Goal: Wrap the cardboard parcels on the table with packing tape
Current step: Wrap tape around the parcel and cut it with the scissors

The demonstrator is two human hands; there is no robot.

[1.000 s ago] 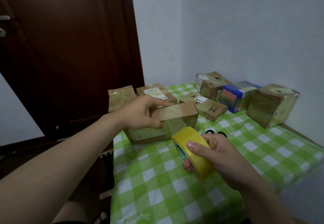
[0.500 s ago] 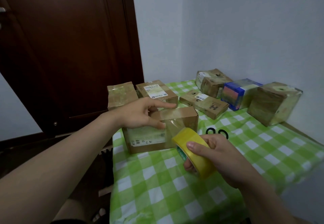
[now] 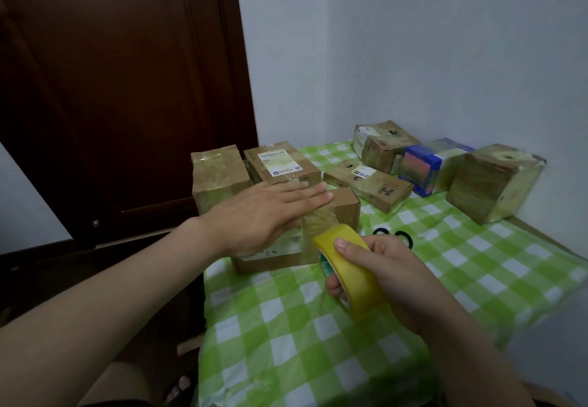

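Pressing: left hand [image 3: 264, 215], fingers straight and together, flat atop the cardboard parcel [image 3: 345, 212].
Gripping: right hand [image 3: 391, 276] curled around the yellow packing tape roll [image 3: 351, 281], just beside the parcel.

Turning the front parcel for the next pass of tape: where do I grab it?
Probably the front parcel by its left end, from the left: tape crosses it near the right end and leads to the tape roll in the right hand, while the left hand lies flat on top, nearest that end.
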